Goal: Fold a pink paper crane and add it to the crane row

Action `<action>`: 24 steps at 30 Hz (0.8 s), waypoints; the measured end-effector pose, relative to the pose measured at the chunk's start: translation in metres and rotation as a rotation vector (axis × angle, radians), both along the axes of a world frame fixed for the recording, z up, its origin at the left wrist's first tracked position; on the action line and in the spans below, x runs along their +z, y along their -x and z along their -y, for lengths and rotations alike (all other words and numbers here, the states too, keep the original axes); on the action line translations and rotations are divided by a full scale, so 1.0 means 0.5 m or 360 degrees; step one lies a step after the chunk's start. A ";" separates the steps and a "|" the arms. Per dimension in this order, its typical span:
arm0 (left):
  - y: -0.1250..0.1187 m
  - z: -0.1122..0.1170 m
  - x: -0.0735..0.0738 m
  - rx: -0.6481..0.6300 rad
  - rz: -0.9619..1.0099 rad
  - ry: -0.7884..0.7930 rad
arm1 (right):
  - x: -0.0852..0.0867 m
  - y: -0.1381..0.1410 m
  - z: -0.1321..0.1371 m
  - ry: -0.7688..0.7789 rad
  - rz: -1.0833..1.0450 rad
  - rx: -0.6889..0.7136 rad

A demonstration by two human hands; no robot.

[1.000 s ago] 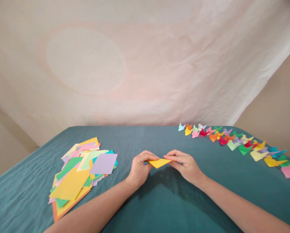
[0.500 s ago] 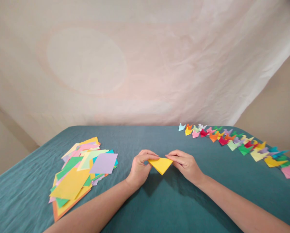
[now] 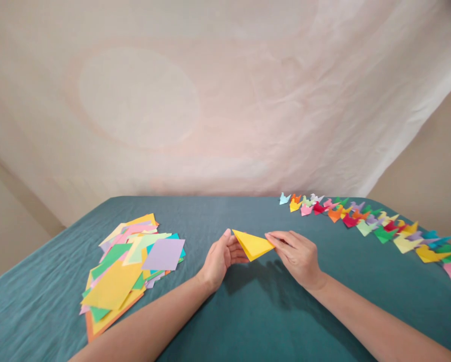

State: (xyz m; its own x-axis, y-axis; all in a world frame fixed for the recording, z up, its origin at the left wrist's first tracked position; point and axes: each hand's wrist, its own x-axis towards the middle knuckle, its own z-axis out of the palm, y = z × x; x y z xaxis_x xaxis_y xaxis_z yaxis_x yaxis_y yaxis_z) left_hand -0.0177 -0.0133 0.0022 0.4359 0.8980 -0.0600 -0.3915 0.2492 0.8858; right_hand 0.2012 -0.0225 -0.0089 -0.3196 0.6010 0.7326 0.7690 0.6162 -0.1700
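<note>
A yellow sheet of origami paper [image 3: 252, 246], folded into a triangle, is held above the cloth and tilts down to the right. My right hand [image 3: 296, 256] pinches its right corner between thumb and fingers. Beside the left edge of the triangle is my left hand [image 3: 225, 259], its thumb raised and its fingers stretched out behind the paper. The left fingers are apart from the thumb and do not grip the paper; whether they touch its back I cannot tell.
A loose pile of coloured paper squares [image 3: 114, 286] lies on the left, a lilac square [image 3: 164, 254] on top. Several folded paper birds [image 3: 364, 227] stand in rows along the right side. A dark green cloth [image 3: 210, 332] covers the table; a pale sheet [image 3: 225, 100] hangs behind.
My left hand has let go of the triangle's left corner and opened. The yellow paper has tilted, its left corner rising, while my right hand keeps its pinch.
</note>
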 end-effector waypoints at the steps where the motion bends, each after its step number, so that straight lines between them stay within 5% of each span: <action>1: 0.000 0.002 0.001 0.0005 -0.0048 -0.0020 | 0.000 0.001 0.000 -0.0033 0.0040 -0.0021; 8: -0.005 0.008 0.001 0.0094 -0.0302 -0.0120 | 0.000 0.011 0.000 -0.0107 0.0158 -0.0059; 15: -0.006 0.005 -0.008 0.0098 -0.0502 -0.0215 | -0.021 0.006 -0.025 0.0290 -0.0171 -0.0037; 24: -0.014 0.022 -0.011 -0.0049 -0.0798 -0.0599 | 0.019 0.044 0.000 0.1408 -0.1036 0.0377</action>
State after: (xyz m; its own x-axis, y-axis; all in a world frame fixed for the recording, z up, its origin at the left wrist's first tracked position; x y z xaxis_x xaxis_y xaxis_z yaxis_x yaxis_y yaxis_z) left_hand -0.0107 -0.0244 -0.0031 0.4624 0.8850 0.0537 0.0971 -0.1107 0.9891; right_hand 0.1792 -0.0226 0.0004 -0.2069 0.9672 0.1471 0.2539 0.1983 -0.9467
